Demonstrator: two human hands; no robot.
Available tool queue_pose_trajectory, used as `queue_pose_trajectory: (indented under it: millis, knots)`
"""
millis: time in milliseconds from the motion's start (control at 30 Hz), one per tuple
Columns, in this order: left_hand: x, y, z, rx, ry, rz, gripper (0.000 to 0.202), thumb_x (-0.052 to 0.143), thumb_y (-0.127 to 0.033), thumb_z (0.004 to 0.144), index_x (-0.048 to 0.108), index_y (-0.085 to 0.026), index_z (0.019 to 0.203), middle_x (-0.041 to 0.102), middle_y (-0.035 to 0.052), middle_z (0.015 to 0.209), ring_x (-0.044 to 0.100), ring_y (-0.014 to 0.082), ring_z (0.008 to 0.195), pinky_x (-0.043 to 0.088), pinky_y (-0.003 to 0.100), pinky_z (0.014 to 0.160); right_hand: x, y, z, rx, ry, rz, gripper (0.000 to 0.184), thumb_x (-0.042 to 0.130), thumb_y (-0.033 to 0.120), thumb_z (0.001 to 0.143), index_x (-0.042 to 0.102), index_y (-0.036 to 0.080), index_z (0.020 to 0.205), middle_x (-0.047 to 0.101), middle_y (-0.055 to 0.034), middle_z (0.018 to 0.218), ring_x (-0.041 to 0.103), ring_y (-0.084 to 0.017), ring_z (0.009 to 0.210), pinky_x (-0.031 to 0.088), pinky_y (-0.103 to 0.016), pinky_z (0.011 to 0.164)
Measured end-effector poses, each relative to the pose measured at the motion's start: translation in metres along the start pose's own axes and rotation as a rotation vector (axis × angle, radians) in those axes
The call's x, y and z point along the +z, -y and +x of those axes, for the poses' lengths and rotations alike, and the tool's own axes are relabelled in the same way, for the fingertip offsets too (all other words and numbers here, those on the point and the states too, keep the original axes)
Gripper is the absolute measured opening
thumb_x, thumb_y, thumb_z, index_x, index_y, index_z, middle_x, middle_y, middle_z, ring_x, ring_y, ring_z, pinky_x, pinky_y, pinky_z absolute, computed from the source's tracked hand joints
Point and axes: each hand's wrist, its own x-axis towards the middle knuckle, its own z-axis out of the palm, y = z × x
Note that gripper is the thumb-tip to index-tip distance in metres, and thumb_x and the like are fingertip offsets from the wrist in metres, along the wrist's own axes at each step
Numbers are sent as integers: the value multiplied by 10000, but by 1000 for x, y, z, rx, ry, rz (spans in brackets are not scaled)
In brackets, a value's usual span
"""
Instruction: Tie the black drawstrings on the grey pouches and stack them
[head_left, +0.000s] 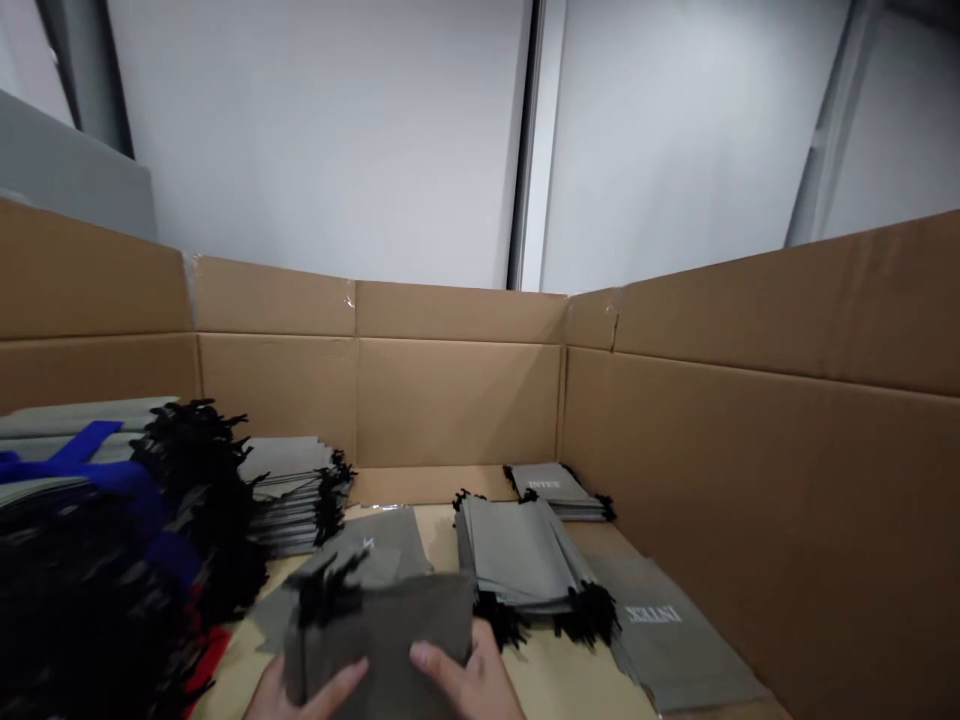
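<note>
Low in the view, both my hands grip a stack of grey drawstring bags [397, 630], with black cord ends bunched at its upper left corner. My left hand [315, 692] holds the left side, its thumb lying on the front face. On the right side my right hand [476, 678] has its thumb pressed on the same face; the other fingers are mostly hidden behind. Just beyond lie flat grey bags [397, 535] with a white mark. A pile of grey bags [517, 550] with black cords sits to the right of the held stack.
Cardboard walls [457, 400] enclose the work surface at the back and right. At left rises a tall heap of bags [82, 580] with a blue strap [112, 470]; another pile [289, 490] stands behind it. Printed bags [675, 640] lie at right, and a small stack [559, 490] occupies the far corner.
</note>
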Motion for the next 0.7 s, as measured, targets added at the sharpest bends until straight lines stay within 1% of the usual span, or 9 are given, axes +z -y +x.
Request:
queue_pose_trajectory:
  millis: [33,167,267,367,400,467,567,633,700]
  knots:
    - [-1,-21,9,24,-17,-5,571,944,-735,482,810,-222,692,865,107,685,844,408,631,730,425,556,2,22,6,-46,5,-22,824,877,871,589,783,156,987,814,-158,957,777,-369,927,649,-516,822]
    - [-11,-108,47,84,-52,-54,635,942,-638,637,836,-199,1082,900,75,1131,848,356,1078,695,405,968,1,115,37,-169,41,-61,540,955,591,703,825,167,1010,830,-87,1067,773,-306,1064,616,-417,967]
    - [-17,-141,67,199,-154,-130,715,969,-547,656,775,-189,1244,871,72,1239,812,375,1179,690,458,986,-2,148,52,-429,55,-179,379,862,528,847,832,167,957,816,-40,956,786,-262,978,618,-362,875]
    - [-14,-116,55,129,-157,-89,783,985,-523,624,722,-197,1286,870,92,1248,823,368,1157,684,436,997,-8,119,39,-295,69,-170,425,872,557,841,836,168,1010,827,-83,1061,774,-288,1065,615,-399,949]
    - [-10,-96,44,52,-65,-35,723,968,-538,628,739,-213,1232,880,85,1222,832,356,1138,680,414,1003,-11,97,29,-172,59,-135,498,901,583,799,830,169,1068,827,-100,1105,769,-301,1099,610,-420,988]
    - [1,-47,15,-38,-6,15,527,961,-525,552,789,-202,931,910,114,926,874,401,869,738,448,808,-17,48,6,18,18,-71,705,971,656,639,809,168,1121,830,-127,1110,782,-327,1051,630,-456,960]
    - [16,13,-18,-89,-7,57,481,955,-477,444,783,-213,807,895,145,807,868,463,771,743,490,662,-19,-5,-18,67,-3,-70,782,961,752,561,801,138,1018,828,-164,973,794,-361,928,655,-484,818]
    - [19,25,-20,-94,29,46,471,941,-490,512,807,-202,861,899,144,830,875,439,767,745,460,653,-16,-11,-17,53,-9,-61,746,949,757,591,803,141,986,828,-158,946,796,-354,910,657,-468,795]
    - [16,13,-3,-76,61,29,452,924,-552,574,812,-205,841,905,141,868,881,412,796,746,434,697,-13,5,-2,22,-10,-49,714,952,730,618,813,144,1001,833,-154,976,795,-346,942,657,-464,837]
